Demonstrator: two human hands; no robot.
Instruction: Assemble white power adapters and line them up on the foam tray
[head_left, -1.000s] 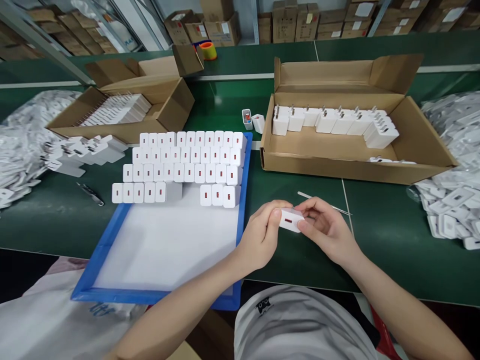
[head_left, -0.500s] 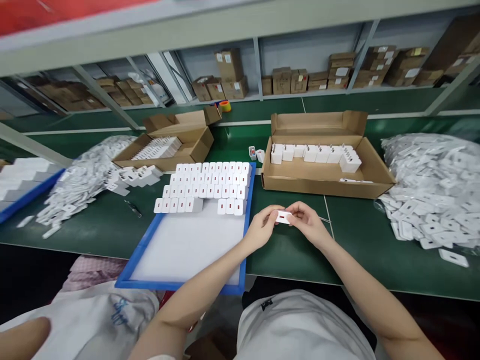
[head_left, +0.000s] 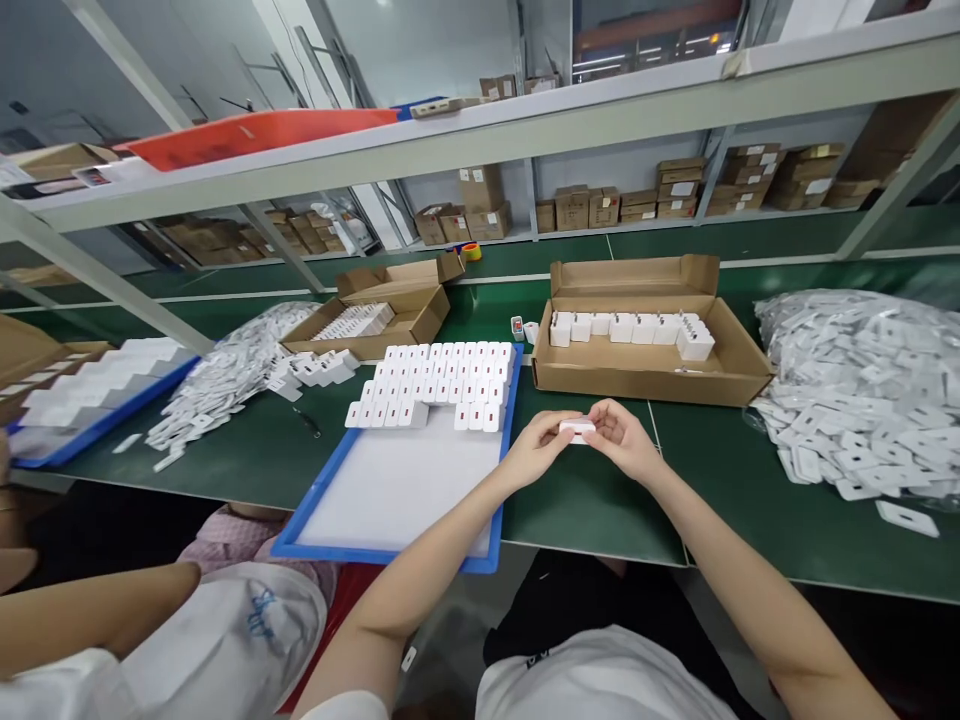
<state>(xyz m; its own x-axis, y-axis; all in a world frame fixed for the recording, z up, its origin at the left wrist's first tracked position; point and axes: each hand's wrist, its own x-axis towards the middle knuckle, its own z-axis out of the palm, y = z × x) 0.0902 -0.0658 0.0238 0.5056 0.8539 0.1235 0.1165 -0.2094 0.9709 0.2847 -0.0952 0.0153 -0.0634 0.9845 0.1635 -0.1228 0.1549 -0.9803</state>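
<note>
Nearest, a person in a white top (head_left: 240, 630) sits to the left of the near end of a white rectangular tray with a blue rim (head_left: 397, 485). The tray lies on a green bench (head_left: 592, 510), its near end jutting past the front edge.

Just right of the tray, the left hand (head_left: 536, 450) and the right hand (head_left: 624, 445) both grasp one small white plastic block (head_left: 577, 428), each grip pinching an end between thumb and fingers. To the tray's left lies a slim black tool (head_left: 306, 422); well to its right, a flat white plastic plate (head_left: 907, 518) lies before a heap of similar pieces in clear film (head_left: 862, 400).

Rows of white blocks with small slots (head_left: 439, 375) stand across the tray's far part. Beyond its far right corner, a long brown cardboard box (head_left: 652, 386) with a raised flap holds white blocks with metal prongs (head_left: 645, 328). Behind its far left side stands a second brown cardboard box (head_left: 429, 322). Farthest beyond the tray, brown cartons (head_left: 572, 212) line a shelf.
</note>
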